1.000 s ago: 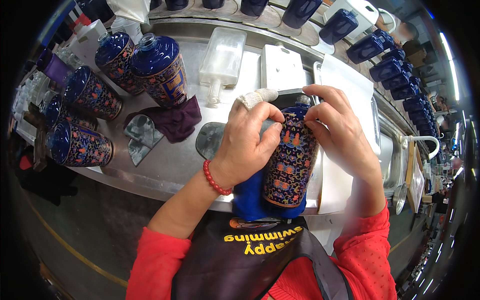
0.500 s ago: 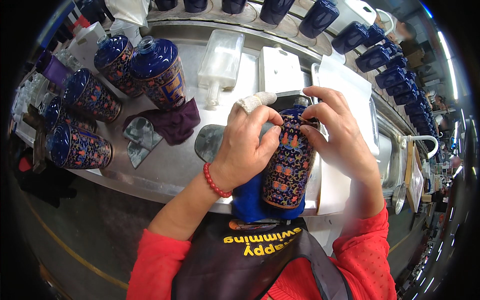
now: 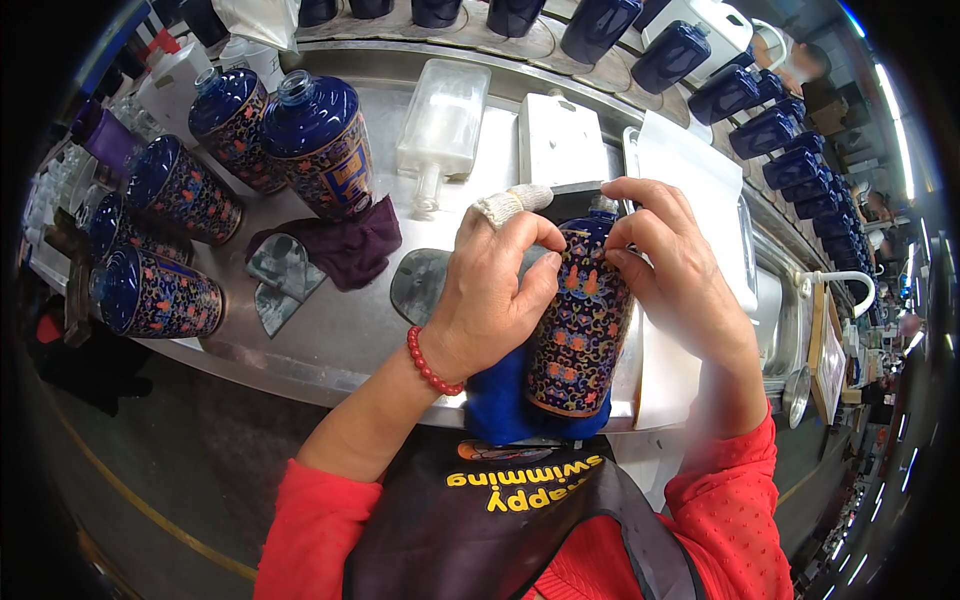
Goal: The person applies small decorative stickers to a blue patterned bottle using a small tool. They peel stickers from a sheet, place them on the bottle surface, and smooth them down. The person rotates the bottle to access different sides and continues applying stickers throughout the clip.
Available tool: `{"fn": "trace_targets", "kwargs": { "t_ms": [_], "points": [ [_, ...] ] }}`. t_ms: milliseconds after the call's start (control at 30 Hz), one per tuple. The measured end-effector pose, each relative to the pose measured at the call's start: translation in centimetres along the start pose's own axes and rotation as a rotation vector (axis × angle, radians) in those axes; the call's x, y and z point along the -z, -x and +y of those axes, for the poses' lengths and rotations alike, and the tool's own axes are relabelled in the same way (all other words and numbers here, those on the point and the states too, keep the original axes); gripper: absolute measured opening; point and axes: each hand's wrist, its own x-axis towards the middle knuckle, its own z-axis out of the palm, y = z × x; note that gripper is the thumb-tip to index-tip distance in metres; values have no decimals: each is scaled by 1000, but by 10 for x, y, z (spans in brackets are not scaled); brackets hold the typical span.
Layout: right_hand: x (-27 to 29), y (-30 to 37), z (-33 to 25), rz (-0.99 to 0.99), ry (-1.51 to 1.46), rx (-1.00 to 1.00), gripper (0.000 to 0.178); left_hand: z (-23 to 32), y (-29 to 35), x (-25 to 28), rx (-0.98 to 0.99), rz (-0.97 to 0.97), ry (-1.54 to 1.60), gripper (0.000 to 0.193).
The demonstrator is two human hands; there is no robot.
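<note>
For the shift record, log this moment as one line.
left hand: at shoulder of patterned bottle | right hand: opposite side | blue cloth: at base

glare on worktop [image 3: 497, 150], dim floor [image 3: 215, 450], ceiling lights [image 3: 898, 125] at right, fisheye bending at edges, blurred right forearm [image 3: 722, 390]

Free counter [image 3: 345, 335] before purple cloth [image 3: 355, 245], grey plate [image 3: 416, 287] obstructing beside left hand [image 3: 490, 290]

One head-worn fisheye view looks down from close above the left hand [image 3: 492, 288] and right hand [image 3: 688, 268].
</note>
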Motion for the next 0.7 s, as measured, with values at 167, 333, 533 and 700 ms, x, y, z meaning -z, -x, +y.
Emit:
{"fn": "trace_targets", "kwargs": {
  "t_ms": [167,333,533,700],
  "points": [
    [1,4,4,9,29,56,28,2,0,1,4,-11,5,15],
    [2,12,7,7,2,81,34,6,0,-1,22,-52,47,19],
    [3,20,9,25,-6,127,39,10,-2,0,-114,-108,15,30],
    [3,24,11,52,16,165,40,15,7,2,-222,-101,-111,37]
  ]
}}
